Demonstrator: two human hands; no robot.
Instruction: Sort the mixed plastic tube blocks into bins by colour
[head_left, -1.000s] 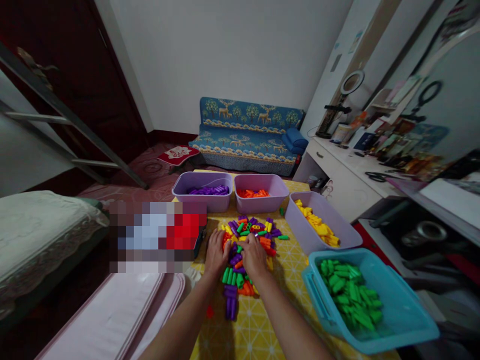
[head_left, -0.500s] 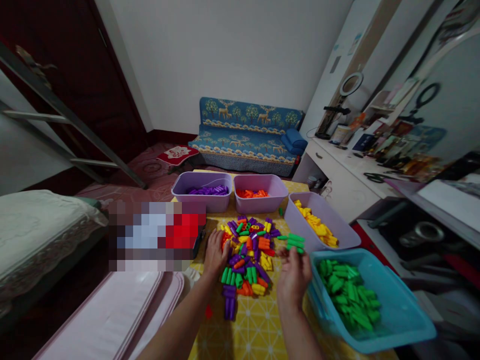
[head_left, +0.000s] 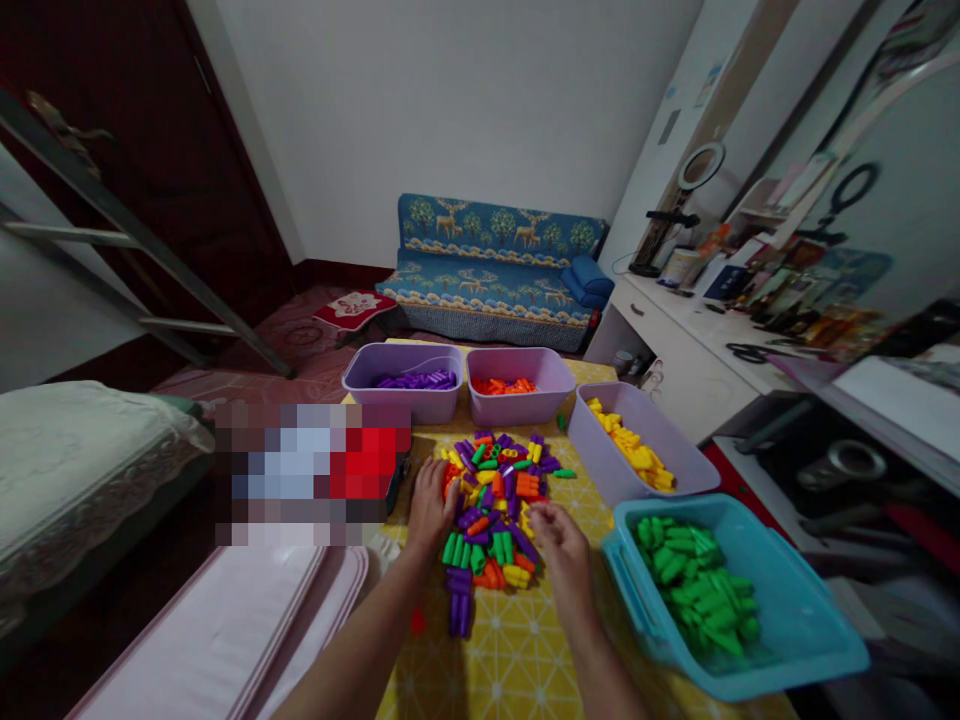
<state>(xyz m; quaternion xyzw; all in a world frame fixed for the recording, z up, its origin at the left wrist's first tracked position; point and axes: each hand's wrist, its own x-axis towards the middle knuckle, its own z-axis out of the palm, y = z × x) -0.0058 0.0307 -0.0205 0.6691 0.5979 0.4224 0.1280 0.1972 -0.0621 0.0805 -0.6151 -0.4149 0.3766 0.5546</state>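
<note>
A pile of plastic building pieces [head_left: 491,500] in purple, green, orange and yellow lies on the yellow patterned tablecloth [head_left: 502,660]. My left hand [head_left: 433,505] rests at the pile's left edge, fingers stretched beside orange and yellow pieces. At the pile's right side, my right hand [head_left: 564,545] has its fingers loosely bent next to yellow pieces; I see nothing held in it. Right of that hand, a blue tub [head_left: 806,610] holds green pieces [head_left: 697,580]. A joined purple block [head_left: 459,600] lies at the near end of the pile.
Lilac bins stand along the far side: one with purple pieces [head_left: 416,381], one with orange pieces [head_left: 504,386], one with yellow pieces [head_left: 630,445]. A pink padded seat [head_left: 217,630] is at left. A cluttered dresser [head_left: 697,320] stands at right, a sofa [head_left: 495,280] beyond.
My right hand has let go of the green pieces it held and moved left and down to the pile. The left hand stays in place. The blue tub has shifted slightly left.
</note>
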